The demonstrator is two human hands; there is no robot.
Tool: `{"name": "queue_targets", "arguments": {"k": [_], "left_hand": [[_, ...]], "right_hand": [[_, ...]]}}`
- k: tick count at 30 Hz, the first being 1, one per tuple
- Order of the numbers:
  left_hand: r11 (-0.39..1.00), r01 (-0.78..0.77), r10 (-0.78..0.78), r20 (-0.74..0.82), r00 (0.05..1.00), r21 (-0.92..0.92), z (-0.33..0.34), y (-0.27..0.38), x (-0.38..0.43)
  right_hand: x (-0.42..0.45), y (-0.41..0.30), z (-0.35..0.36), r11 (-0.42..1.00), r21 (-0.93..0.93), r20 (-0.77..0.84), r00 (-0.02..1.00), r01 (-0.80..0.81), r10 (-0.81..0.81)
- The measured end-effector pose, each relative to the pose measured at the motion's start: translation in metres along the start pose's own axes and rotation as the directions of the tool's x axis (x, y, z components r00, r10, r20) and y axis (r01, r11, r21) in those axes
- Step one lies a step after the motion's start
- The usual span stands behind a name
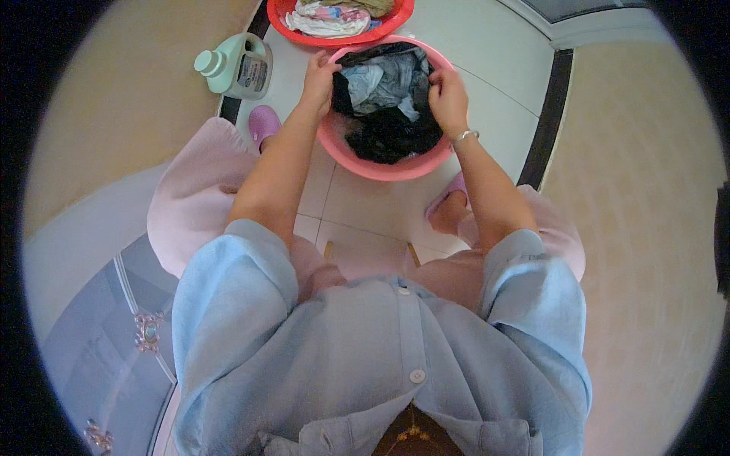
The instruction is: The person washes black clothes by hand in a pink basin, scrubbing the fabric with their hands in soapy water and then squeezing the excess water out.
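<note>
A pink plastic basin (393,171) stands on the tiled floor between my feet. In it lie wet-looking black cloth (388,137) and a grey-blue garment (390,82). My left hand (320,82) is at the basin's upper left, its fingers closed on the edge of the dark cloth. At the upper right, my right hand (448,100), with a bracelet at the wrist, has its fingers curled on the cloth beside the rim. The lower part of the basin shows some water or suds around the black cloth.
A red basin (342,41) with folded white, pink and olive clothes (333,20) touches the pink basin's far side. A pale green detergent bottle (239,67) with a handle stands at the left by the wall. Pink slippers are on my feet. Walls with dark skirting run along both sides.
</note>
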State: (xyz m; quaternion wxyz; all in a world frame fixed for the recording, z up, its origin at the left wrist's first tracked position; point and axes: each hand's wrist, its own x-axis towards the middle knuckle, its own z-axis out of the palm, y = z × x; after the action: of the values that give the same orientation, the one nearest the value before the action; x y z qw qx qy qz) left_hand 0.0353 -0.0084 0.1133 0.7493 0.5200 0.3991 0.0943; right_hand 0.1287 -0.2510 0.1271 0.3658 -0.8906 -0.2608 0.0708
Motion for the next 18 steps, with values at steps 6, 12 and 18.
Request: {"name": "queue_targets", "arguments": {"k": [6, 12, 18], "left_hand": [[0.983, -0.113, 0.086, 0.181, 0.98, 0.146, 0.007, -0.008, 0.004], [0.363, -0.623, 0.051, 0.653, 0.756, 0.693, -0.023, -0.05, 0.013], [-0.169, -0.65, 0.024, 0.663, 0.749, 0.741, -0.033, -0.097, 0.006]], "right_hand": [[-0.037, 0.008, 0.055, 0.88, -0.286, 0.091, 0.925, 0.379, -0.369], [0.001, 0.054, 0.031, 0.981, -0.148, 0.514, 0.857, 0.127, -0.033], [0.029, 0.078, -0.02, 0.95, -0.024, 0.516, 0.811, -0.31, 0.277]]}}
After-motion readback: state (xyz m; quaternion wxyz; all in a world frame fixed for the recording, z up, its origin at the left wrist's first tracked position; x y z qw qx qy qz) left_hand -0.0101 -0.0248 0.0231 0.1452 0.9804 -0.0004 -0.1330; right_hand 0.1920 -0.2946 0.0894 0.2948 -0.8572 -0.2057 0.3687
